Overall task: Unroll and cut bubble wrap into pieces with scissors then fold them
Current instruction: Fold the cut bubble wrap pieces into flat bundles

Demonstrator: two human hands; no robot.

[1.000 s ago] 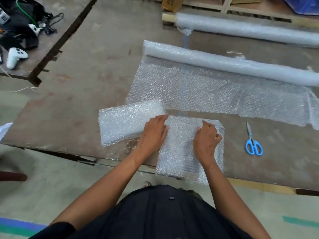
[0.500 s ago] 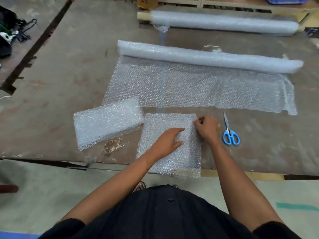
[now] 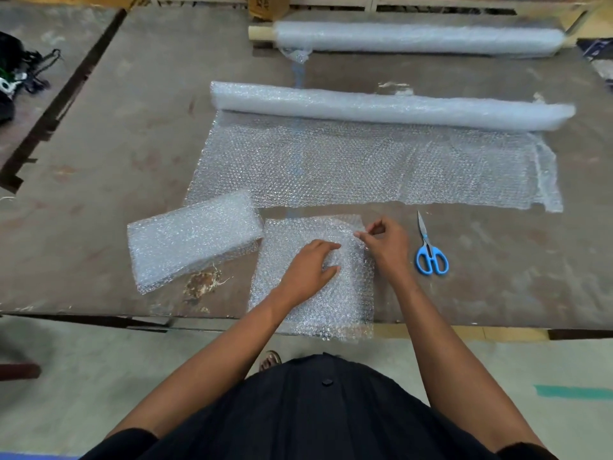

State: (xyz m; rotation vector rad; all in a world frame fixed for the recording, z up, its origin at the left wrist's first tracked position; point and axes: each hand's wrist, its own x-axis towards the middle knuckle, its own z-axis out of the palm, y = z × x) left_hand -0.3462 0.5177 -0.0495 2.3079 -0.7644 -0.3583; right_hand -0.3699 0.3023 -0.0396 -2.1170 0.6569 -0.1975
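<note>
A cut bubble wrap piece (image 3: pixel 308 303) lies at the table's near edge, its lower end hanging over. My left hand (image 3: pixel 310 270) rests flat on its middle, fingers spread. My right hand (image 3: pixel 386 244) pinches the piece's far right corner and lifts it. To the left a folded bubble wrap piece (image 3: pixel 192 240) lies at a slant. Behind them the bubble wrap roll (image 3: pixel 391 106) is partly unrolled, its sheet (image 3: pixel 365 167) spread toward me. Blue-handled scissors (image 3: pixel 430 252) lie shut on the table, just right of my right hand.
A second wrapped roll (image 3: pixel 418 38) on a wooden core lies at the table's far edge, with a cardboard box (image 3: pixel 268 6) behind it. Black gear and cables (image 3: pixel 20 78) sit on the neighbouring table at far left. A worn patch (image 3: pixel 202 283) marks the brown table near the front edge.
My left hand slid from the folded piece's edge onto the middle of the cut piece. My right hand moved to the far right corner and raised it. The view shifted right.
</note>
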